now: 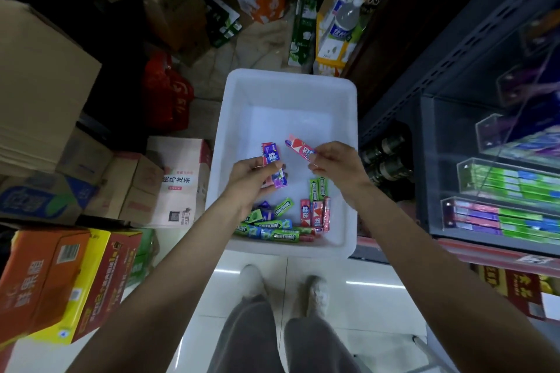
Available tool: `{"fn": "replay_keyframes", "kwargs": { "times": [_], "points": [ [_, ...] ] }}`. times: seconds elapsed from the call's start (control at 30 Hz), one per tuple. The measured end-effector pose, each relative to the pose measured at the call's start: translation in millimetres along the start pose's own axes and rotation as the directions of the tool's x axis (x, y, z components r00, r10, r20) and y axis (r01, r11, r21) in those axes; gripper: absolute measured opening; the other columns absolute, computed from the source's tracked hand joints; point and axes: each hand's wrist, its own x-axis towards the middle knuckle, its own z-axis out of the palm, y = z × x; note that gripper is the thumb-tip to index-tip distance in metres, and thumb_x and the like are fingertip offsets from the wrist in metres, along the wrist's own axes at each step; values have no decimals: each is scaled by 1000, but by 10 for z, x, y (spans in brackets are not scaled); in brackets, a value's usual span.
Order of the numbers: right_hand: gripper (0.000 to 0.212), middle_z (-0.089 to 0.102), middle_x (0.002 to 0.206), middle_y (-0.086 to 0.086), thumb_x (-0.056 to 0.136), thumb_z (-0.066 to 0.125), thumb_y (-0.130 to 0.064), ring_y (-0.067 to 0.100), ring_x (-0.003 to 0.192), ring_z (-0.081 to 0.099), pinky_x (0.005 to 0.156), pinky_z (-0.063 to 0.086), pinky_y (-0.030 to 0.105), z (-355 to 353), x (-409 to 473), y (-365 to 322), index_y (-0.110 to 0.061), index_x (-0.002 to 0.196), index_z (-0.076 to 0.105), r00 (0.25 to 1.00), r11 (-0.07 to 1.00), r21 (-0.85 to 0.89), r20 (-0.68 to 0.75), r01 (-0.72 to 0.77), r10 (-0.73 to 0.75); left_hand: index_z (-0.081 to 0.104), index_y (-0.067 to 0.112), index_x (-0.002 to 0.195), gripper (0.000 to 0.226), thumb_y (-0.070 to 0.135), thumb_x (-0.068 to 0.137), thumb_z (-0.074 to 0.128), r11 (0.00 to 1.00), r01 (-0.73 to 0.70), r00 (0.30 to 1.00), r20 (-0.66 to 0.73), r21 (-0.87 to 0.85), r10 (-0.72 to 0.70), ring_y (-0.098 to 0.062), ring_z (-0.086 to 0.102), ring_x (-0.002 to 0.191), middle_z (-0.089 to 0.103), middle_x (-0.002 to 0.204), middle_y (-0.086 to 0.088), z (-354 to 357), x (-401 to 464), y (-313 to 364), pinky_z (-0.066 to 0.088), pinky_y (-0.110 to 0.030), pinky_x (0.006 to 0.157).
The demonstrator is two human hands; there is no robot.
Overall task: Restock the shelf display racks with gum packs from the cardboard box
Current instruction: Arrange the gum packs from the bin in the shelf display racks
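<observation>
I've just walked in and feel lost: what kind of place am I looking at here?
Most likely a small grocery shop or its stock aisle. Clear display racks on the right hold rows of gum, stacked cardboard cartons crowd the left, and a white tub on the floor holds loose gum packs.

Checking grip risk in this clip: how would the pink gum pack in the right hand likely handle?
The pink gum pack looks light: the right hand pinches it by one end. It juts out straight, so probably stiff. Its flat sides make rolling unlikely; the glossy wrapper might slip.

The tub [291, 91] is white. Loose gum packs [280, 225] inside are green, blue and red; one held pack [272, 157] is purple-blue, the other [301, 147] pink-red with white.
</observation>
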Motion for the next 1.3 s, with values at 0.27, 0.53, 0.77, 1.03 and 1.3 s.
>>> {"fn": "replay_keyframes", "kwargs": {
  "times": [0.27, 0.53, 0.77, 1.03, 1.3],
  "points": [
    [25, 61, 82, 7, 93, 48, 4, 11, 67, 61, 67, 54, 15, -957, -462, -534, 5, 117, 57, 985, 958, 233, 14, 166, -174, 66, 5, 92, 9, 11, 89, 60, 974, -183, 972, 121, -135, 200, -24, 67, 88, 72, 86, -8, 1021, -466, 502, 54, -38, 89],
    [15, 61, 90, 15, 90, 54, -2, 22, 82, 62, 71, 54, 26, -2275, -1041, -795, -13, 82, 50, 957, 943, 197, 61, 266, -283, 62, -3, 97, 16, 11, 91, 57, 915, -259, 949, 93, -308, 300, -17, 69, 66, 71, 76, -12, 2412, -1180, 489, 59, -27, 64],
    [46, 68, 76, 5, 88, 57, 4, 20, 72, 66, 77, 56, 34, -3380, -1347, -999, -22, 123, 45, 883, 855, 282, 47, 436, -466, 62, 1, 90, 12, 11, 91, 56, 902, -330, 889, 228, -279, 396, -14, 66, 64, 67, 80, -12, 3456, -1557, 634, 58, -26, 63],
    [33, 64, 83, 7, 86, 63, -1, 16, 73, 63, 66, 53, 25, -4407, -1469, -775, -16, 110, 47, 866, 837, 244, -248, 489, -434, 63, 0, 94, 14, 13, 88, 61, 928, -327, 850, 373, -180, 371, -19, 68, 77, 68, 92, -15, 4405, -1545, 698, 59, -29, 67],
    [30, 54, 77, 18, 86, 59, 8, 8, 54, 64, 57, 55, 16, -5571, -1391, -337, -17, 84, 42, 795, 849, 134, -450, 511, -407, 63, 3, 85, 8, 10, 89, 60, 953, -279, 855, 421, -119, 303, -15, 68, 68, 67, 79, -10, 5366, -1587, 492, 59, -26, 60]
  ]
}}
